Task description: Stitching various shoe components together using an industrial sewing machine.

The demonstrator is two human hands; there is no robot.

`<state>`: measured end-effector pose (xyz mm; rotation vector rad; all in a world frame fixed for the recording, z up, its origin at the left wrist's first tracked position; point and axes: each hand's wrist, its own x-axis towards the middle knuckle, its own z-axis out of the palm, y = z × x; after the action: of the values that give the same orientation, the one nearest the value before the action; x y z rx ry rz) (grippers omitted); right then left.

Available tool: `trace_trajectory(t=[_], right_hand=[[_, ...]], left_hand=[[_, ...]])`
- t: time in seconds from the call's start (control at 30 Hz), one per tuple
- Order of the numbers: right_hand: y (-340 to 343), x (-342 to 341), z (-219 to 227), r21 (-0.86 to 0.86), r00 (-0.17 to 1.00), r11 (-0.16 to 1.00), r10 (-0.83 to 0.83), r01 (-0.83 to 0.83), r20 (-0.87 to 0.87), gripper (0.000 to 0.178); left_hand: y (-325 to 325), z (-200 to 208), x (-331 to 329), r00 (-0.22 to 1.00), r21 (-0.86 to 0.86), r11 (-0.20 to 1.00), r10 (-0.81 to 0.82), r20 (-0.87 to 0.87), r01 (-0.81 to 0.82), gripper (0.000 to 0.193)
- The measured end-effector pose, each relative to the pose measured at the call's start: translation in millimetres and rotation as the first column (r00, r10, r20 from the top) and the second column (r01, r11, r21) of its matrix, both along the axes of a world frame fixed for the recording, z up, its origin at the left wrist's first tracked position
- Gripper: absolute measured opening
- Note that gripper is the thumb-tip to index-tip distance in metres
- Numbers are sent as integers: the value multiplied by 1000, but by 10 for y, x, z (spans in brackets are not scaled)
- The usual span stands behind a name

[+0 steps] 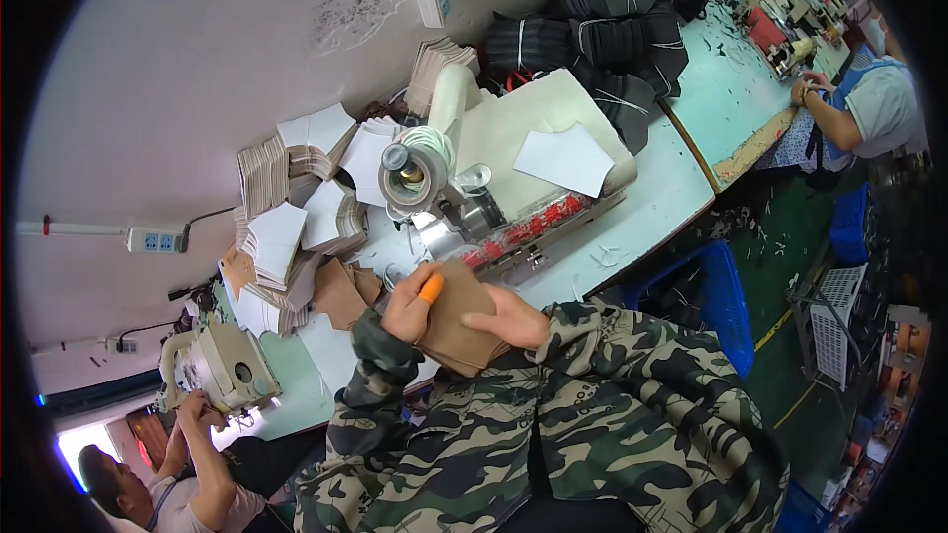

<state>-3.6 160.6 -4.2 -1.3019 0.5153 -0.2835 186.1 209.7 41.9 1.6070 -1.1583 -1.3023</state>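
Note:
Close to my body, I hold a stack of brown board-like cut pieces (456, 308) between both hands. My left hand (405, 304), with an orange cover on one finger, is closed around the stack's left edge. My right hand (512, 320) grips it from the right, thumb lying across the top piece. Just beyond the hands stands a cream machine (523, 123) with a metal head and red-marked front edge. A white cut piece (565, 160) rests flat on top of it. The undersides of the stack and some fingers are hidden.
Piles of white and brown cut pieces (281, 237) crowd the table's left side. Tied black bundles (602, 39) stand behind the machine. A blue basket (726, 306) is at the right. Co-workers sit at a left machine (222, 370) and a far-right machine (775, 35).

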Motion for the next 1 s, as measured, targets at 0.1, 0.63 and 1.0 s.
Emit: trace_trajectory(t=[0.1, 0.63, 1.0], right_hand=[[62, 47, 59, 554, 978, 827, -185, 101, 97, 52], [-619, -265, 1, 219, 973, 975, 5, 46, -229, 30], [-1406, -517, 753, -853, 727, 124, -594, 507, 345, 23]], left_hand=[[9, -141, 26, 999, -38, 998, 52, -7, -52, 28], [-399, -335, 501, 948, 198, 958, -245, 203, 205, 31], [-505, -326, 517, 941, 95, 951, -271, -201, 294, 19]])
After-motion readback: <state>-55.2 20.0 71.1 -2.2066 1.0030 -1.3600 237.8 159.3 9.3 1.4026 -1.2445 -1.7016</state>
